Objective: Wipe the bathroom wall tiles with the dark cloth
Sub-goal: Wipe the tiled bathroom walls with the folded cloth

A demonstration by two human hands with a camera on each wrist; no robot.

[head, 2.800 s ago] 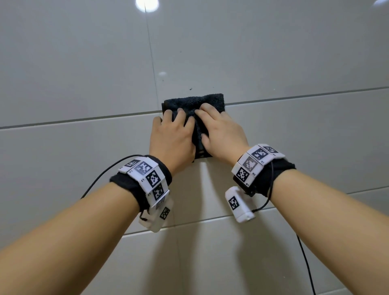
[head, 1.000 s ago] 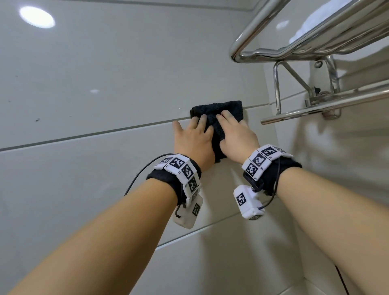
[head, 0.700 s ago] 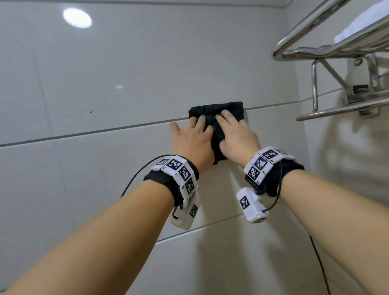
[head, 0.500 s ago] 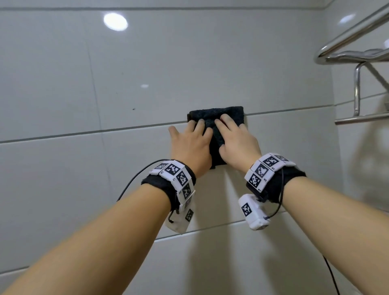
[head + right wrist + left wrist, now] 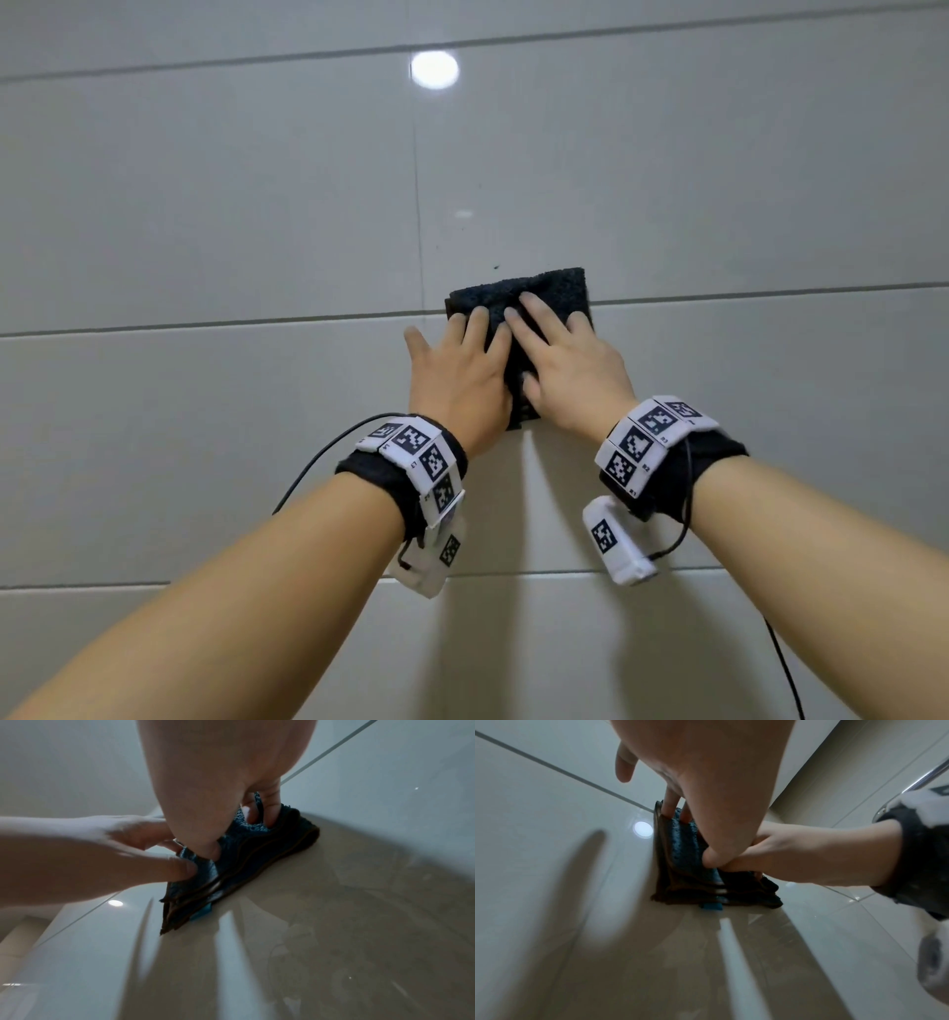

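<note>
Both hands press a folded dark cloth (image 5: 518,303) flat against the pale wall tiles (image 5: 205,205) over a horizontal grout line, left hand (image 5: 457,380) and right hand (image 5: 570,380) with straight fingers; only the wrist views show its small blue tag (image 5: 712,905), no writing legible

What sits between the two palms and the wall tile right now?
The folded dark cloth, pressed flat on the wall tile under the left hand and right hand. Both wrist views show its stacked layers; nothing else lies there.
</note>
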